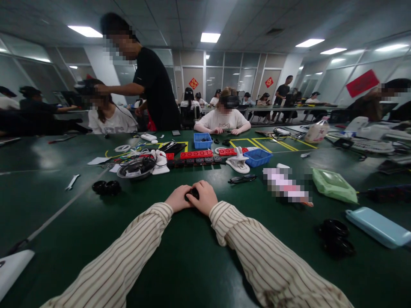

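Observation:
Over the green table, my left hand [179, 198] and my right hand [203, 196] meet in front of me. Between them is a small glossy black round part [194, 193], its exact kind unclear. Fingers of both hands curl around it, hiding most of it. To the left lies a pair of similar black round parts [106, 187], side by side. More black ring-shaped parts [337, 237] rest on the right.
Ahead stand a red and black strip [196, 155], a blue basket [257, 157], a white clamp-like stand [238, 161] and a tray of cables [136, 166]. A wrench [72, 182] lies left; glasses [242, 179], a green packet [334, 185] and a light-blue case [379, 226] lie right. People sit opposite.

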{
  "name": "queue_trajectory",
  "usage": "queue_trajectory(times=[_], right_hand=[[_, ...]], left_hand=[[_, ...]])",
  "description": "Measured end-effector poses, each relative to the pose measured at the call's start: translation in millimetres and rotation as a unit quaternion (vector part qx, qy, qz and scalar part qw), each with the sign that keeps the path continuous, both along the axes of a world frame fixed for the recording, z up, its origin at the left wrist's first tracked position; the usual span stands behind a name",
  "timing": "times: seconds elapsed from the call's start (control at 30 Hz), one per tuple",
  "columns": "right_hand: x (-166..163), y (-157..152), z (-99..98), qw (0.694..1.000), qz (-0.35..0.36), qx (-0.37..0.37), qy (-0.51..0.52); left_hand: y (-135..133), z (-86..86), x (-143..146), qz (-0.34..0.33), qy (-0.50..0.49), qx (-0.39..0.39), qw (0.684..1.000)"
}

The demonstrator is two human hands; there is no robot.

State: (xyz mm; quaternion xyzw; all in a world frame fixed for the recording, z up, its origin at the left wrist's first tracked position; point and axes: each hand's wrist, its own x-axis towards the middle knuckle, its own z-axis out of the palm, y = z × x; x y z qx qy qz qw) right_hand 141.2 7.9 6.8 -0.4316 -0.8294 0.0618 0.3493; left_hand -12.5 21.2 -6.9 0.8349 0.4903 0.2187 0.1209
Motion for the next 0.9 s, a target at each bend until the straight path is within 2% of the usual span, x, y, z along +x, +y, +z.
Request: queue_trajectory(times=[0.27,0.4,0.57,0.7,0.9], right_hand=[[3.9,-4.0,1.8,0.994,0.106,0.002,0.033],[5.9,-4.2,2.5,0.997,0.052,0.006,0.064],[5.0,-1.2,1.4,0.999,-0.030,-0.015,0.026],[3.1,-1.0,0.3,1.000,-0.012,-0.016,-0.001],[4.2,-10.5,5.0,0.999,0.046,-0.011,0.013]], left_hand=[[0.6,0.5,-1.7,-0.009,-0.004,-0.015,1.000],[-3.1,2.6,0.6,-0.007,0.013,-0.012,1.000],[-13.7,5.9,12.8,0.042,0.046,0.030,0.998],[-14.1,3.3,17.9,0.055,0.021,0.019,0.998],[-12.5,1.1,12.0,0.019,-0.041,-0.039,0.998]])
